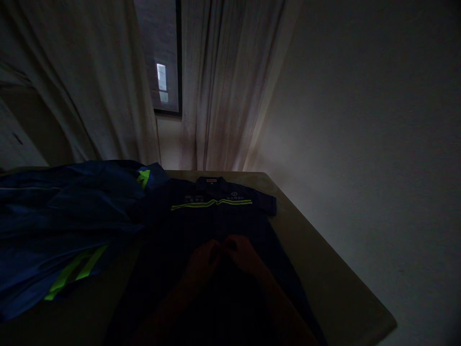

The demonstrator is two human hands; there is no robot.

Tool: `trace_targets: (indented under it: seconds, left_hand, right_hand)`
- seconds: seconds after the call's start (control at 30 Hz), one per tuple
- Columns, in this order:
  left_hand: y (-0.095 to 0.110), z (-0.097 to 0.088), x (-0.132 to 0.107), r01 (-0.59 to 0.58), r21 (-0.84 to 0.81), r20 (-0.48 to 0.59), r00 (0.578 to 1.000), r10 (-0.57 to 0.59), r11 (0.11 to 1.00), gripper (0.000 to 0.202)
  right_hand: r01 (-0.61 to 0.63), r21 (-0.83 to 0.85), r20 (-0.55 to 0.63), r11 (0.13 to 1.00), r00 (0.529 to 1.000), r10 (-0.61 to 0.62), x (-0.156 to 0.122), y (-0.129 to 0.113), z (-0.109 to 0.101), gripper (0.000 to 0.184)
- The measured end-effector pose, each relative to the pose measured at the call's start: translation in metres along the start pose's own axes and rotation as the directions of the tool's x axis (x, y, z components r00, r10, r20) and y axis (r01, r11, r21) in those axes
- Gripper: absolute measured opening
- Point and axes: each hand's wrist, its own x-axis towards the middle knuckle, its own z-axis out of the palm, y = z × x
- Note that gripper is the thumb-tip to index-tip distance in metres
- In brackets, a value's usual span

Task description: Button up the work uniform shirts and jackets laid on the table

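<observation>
A dark navy short-sleeved work shirt (pixel 248 218) lies face up, its collar pointing away from me. A thin yellow-green stripe crosses its chest, with pale lettering above. My left hand (pixel 208 254) and my right hand (pixel 239 250) meet over the middle of the shirt front, on the line where its two halves join. The fingers of both are curled in a pinch, nearly touching each other. The picture is very dark, so what exactly sits between the fingertips is hard to see; it appears to be the shirt's front edge.
Blue garments with wide yellow-green bands (pixel 82 206) lie heaped on the left of the table (pixel 306 250). A pale wall (pixel 360 144) runs along the right edge. Curtains (pixel 230 86) and a narrow window (pixel 162 57) stand behind the far edge.
</observation>
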Motion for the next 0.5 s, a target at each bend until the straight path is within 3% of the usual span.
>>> trace_targets:
  seconds: [0.1, 0.27, 0.37, 0.5]
  left_hand:
    - [0.003, 0.001, -0.002, -0.019, 0.205, 0.021, 1.0, 0.015, 0.979, 0.02]
    - [0.008, 0.004, -0.009, -0.138, 0.538, 0.034, 0.989, 0.142, 0.832, 0.023]
    - [0.009, 0.001, -0.009, -0.151, 0.568, 0.044, 0.987, 0.153, 0.809, 0.024]
    - [0.01, -0.006, -0.002, -0.088, 0.484, 0.082, 0.995, 0.055, 0.871, 0.032]
  right_hand:
    - [-0.039, 0.035, 0.006, 0.999, 0.999, 0.038, 0.002, 0.002, 0.004, 0.016]
    - [-0.171, 0.161, 0.08, 0.972, 0.984, 0.16, 0.007, 0.008, 0.011, 0.02]
    - [-0.188, 0.208, 0.062, 0.96, 0.982, 0.179, 0.01, 0.01, 0.01, 0.024]
    - [-0.077, 0.187, -0.125, 0.979, 0.987, 0.102, 0.012, 0.003, -0.006, 0.026]
